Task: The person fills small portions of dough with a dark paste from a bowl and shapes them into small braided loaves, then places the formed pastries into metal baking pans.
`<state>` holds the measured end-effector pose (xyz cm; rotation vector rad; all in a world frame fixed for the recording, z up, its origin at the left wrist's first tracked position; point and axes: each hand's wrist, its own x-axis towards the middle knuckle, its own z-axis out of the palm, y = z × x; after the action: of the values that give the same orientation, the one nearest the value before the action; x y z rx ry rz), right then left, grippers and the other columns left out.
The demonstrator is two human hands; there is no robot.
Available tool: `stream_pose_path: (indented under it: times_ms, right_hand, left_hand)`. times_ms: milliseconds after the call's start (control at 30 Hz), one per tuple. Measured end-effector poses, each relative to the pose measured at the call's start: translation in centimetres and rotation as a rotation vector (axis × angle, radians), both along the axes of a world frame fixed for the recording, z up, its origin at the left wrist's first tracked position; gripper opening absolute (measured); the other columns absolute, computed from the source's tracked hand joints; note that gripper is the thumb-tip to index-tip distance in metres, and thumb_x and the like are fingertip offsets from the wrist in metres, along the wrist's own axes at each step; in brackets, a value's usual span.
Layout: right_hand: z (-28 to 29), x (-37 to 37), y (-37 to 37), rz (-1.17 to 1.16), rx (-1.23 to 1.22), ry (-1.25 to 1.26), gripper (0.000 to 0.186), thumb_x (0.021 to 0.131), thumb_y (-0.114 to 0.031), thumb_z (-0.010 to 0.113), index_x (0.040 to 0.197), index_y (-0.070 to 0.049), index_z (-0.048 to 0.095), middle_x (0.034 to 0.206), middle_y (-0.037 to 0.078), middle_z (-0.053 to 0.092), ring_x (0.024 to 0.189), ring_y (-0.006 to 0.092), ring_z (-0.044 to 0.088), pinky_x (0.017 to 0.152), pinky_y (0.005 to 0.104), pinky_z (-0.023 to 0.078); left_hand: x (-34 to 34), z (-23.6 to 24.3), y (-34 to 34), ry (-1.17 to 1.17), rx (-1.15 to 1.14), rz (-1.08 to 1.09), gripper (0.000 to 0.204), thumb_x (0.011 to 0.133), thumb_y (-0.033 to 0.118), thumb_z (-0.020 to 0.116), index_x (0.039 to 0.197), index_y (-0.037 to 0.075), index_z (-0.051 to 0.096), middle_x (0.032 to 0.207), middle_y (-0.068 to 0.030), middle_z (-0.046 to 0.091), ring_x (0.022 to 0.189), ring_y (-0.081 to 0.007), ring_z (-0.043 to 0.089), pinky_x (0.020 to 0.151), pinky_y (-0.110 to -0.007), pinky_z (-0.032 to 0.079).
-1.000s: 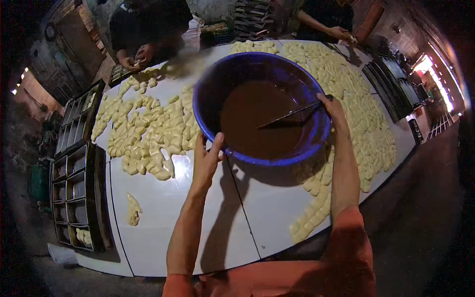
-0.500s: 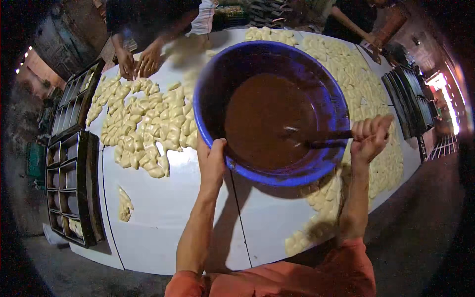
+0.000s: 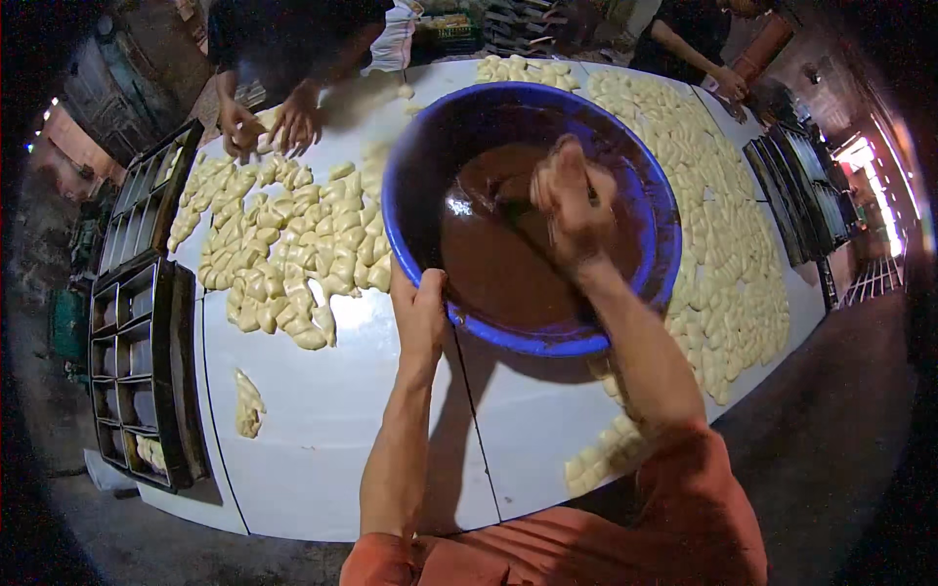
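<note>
Beneath my right hand [image 3: 575, 205], brown liquid [image 3: 479, 266] is sitting in the blue basin [image 3: 547, 344]; those blurred fingers are clasping a dark handle [image 3: 592, 192], while to their left my left hand [image 3: 418, 313] is gripping the basin's rim.

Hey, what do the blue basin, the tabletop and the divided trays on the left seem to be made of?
Blue basin: probably plastic, semi-glossy, judging by its saturated colour and rounded rim. Tabletop: hard, smooth and white, perhaps laminate or tile, with a glare patch and thin dark seams. Divided trays: likely metal, dark outside, with dull sheen inside.
</note>
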<state>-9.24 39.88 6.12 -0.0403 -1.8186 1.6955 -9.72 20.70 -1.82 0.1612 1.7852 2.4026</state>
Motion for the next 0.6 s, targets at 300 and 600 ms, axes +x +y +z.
stream_pose_path:
  times_ms: [300,600]
  right_hand:
    - [0.8,9.6,14.4,-0.462,-0.356,0.309,0.031,0.102,-0.031,0.056,0.078,-0.014,0.045,0.056,-0.005,0.029,0.042,0.0077,0.028,0.037,0.0277,0.031]
    - [1.7,3.0,-4.0,0.076,0.361,-0.062,0.045,0.1,-0.039,0.053,0.076,-0.003,0.067,0.067,0.013,0.064,0.062,0.0284,0.061,0.058,0.0348,0.044]
  left_hand:
    - [0.3,0.2,0.7,0.07,-0.038,0.058,0.043,0.082,0.006,0.049,0.124,-0.003,0.051,0.109,-0.0085,0.057,0.094,-0.017,0.053,0.086,-0.028,0.045]
    - [0.0,0.4,-0.9,0.042,-0.008,0.021,0.044,0.084,0.004,0.048,0.127,-0.002,0.052,0.109,-0.0046,0.056,0.091,-0.0125,0.052,0.081,-0.027,0.046]
